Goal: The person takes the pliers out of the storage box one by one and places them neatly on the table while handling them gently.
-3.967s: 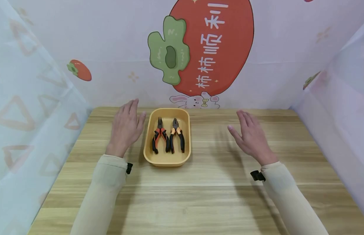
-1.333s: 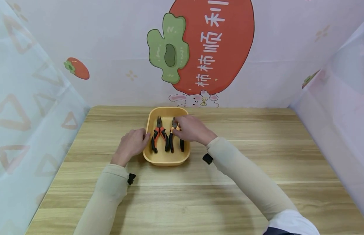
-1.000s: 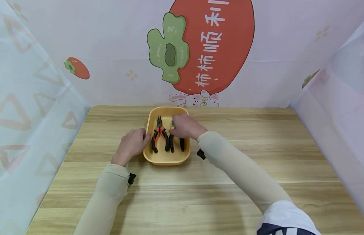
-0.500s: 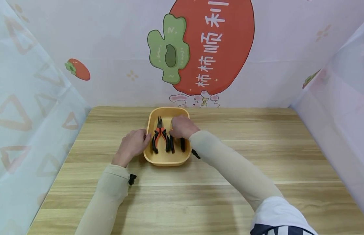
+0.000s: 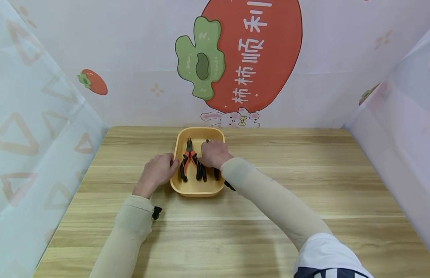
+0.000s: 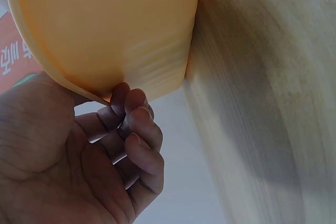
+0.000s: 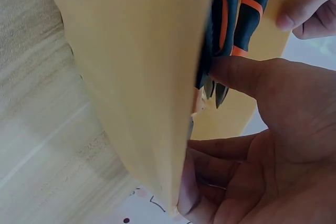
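Note:
A yellow plastic tray (image 5: 194,194) sits at the back of the table with two pairs of pliers in it. My left hand (image 5: 156,170) pinches its left rim, thumb inside and fingertips outside, as the left wrist view shows. My right hand (image 5: 214,153) reaches over the right wall and grips the combination pliers (image 5: 216,174), hiding their middle; only the dark tip and black handle ends show. In the right wrist view my thumb presses a dark handle, while the tray wall hides some fingertips. To the left lie the needle-nose pliers (image 5: 186,159), orange and black, tips pointing away.
The wood-grain table (image 5: 208,239) reaches to a printed back cloth (image 5: 138,46) with a big red persimmon. Pale cloth walls stand at the left and right. Each wrist carries a small black camera mount (image 5: 156,212).
Both hands came in from the sides: the left took the tray's rim, the right closed over the combination pliers. Lately the right hand shifted slightly toward me, baring the pliers' tip.

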A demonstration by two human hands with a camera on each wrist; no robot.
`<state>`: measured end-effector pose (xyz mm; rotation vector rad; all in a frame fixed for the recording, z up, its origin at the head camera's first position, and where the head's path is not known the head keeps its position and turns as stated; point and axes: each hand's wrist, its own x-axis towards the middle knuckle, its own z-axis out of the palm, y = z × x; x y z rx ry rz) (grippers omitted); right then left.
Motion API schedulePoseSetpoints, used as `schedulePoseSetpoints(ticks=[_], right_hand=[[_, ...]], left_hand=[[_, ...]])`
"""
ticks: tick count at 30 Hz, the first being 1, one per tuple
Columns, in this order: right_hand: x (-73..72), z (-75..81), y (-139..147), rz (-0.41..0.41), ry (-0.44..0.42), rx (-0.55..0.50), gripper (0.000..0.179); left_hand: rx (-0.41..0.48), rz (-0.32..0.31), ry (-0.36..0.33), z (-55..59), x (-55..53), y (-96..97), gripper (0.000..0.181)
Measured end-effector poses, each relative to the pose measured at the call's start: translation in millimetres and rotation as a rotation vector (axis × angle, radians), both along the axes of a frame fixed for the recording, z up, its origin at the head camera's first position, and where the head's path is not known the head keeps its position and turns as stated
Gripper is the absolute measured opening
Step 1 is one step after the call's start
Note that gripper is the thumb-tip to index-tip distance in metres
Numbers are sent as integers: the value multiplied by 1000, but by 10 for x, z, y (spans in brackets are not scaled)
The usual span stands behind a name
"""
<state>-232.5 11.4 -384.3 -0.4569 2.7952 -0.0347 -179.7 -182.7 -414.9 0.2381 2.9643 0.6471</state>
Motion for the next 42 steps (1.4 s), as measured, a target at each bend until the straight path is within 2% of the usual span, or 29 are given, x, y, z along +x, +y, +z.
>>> schedulePoseSetpoints(ticks=[17,24,33,42], right_hand=[[-35,-58,21,-24,26,-78,34],[-13,-56,19,-6,47,-37,32],[39,-12,2,13,25,34,43],[6,15,59,-49,-8,-101,38]], left_hand=[[2,-2,-1,3,11,-3,33],[2,7,-9,20,13,-1,33],[2,7,-3,10,13,15,34],[-9,16,-23,26,18,18,35]])
